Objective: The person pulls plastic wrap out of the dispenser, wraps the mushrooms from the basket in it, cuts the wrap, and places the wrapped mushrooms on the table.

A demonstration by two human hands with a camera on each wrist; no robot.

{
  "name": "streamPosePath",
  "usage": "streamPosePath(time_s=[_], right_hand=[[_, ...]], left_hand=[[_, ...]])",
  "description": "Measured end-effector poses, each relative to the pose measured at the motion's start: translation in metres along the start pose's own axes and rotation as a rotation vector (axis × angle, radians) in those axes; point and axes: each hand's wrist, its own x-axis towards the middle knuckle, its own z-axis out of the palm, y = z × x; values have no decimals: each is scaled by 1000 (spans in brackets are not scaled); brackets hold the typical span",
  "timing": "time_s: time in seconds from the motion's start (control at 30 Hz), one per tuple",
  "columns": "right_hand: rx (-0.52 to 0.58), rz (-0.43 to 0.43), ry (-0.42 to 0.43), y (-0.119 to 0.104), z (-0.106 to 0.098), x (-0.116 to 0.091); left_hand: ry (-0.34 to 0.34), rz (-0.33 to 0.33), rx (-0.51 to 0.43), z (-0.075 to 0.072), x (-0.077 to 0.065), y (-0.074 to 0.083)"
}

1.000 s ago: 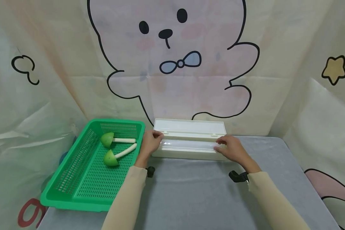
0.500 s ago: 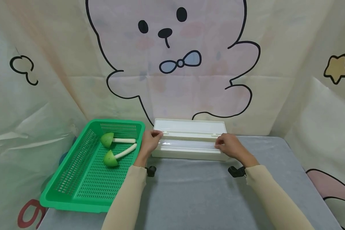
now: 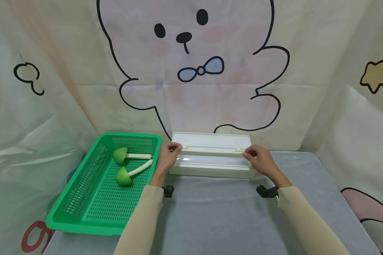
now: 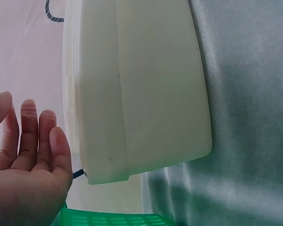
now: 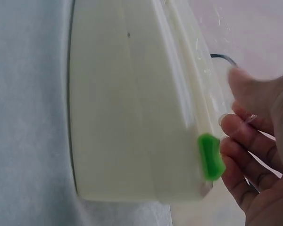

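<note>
A long white cling film dispenser [image 3: 212, 172] stands at the back of the table, its lid [image 3: 210, 139] swung up behind. Clear cling film [image 5: 208, 75] shows wrinkled along its top edge in the right wrist view. My left hand [image 3: 166, 157] pinches the film at the dispenser's left end, thumb and finger close together; in the left wrist view the other fingers [image 4: 29, 136] are bent behind faint film. At the right end, my right hand [image 3: 262, 162] pinches the film's other corner. Beside its fingertips is a green slide cutter [image 5: 211, 157] on the dispenser's edge.
A green plastic basket [image 3: 73, 228] sits on the left of the table, close to my left forearm. Two toy mushrooms with green caps [image 3: 119, 155] and white stems lie in it. A grey cloth covers the table [image 3: 210, 219]; a printed curtain [image 3: 229, 106] hangs right behind.
My right hand first reached over the film with spread fingers, then closed its fingertips and rose slightly back and to the right. The left hand stayed nearly still.
</note>
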Motion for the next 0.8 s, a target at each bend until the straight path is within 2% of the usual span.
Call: streamPosePath(time_s=[0.27, 0.53, 0.67, 0.8], right_hand=[[-4, 16, 3, 12, -1, -2], [86, 28, 35, 14, 0, -3], [130, 37, 46, 16, 1, -3], [150, 34, 64, 15, 1, -3]], left_hand=[[-10, -3, -33, 2, 1, 0], [-47, 35, -44, 1, 1, -1], [-44, 48, 3, 1, 2, -2], [-35, 33, 63, 2, 1, -3]])
